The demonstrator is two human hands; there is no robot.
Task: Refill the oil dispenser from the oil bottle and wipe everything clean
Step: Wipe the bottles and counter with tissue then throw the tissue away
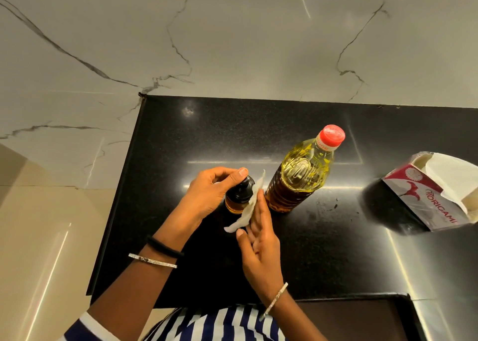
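Observation:
A small oil dispenser (236, 203) with a black pump top and amber oil stands on the black counter (336, 258). My left hand (210, 190) grips its pump top from the left. My right hand (260, 240) presses a white tissue (250, 206) flat against the dispenser's right side. Just to the right stands the tall oil bottle (300, 178), upright, with its red cap (331, 135) on and yellow oil inside.
An opened tissue box (434, 198), white and maroon, lies at the counter's right side. The counter's left edge (116, 198) drops to a beige tiled floor. A marble-patterned wall rises behind the counter.

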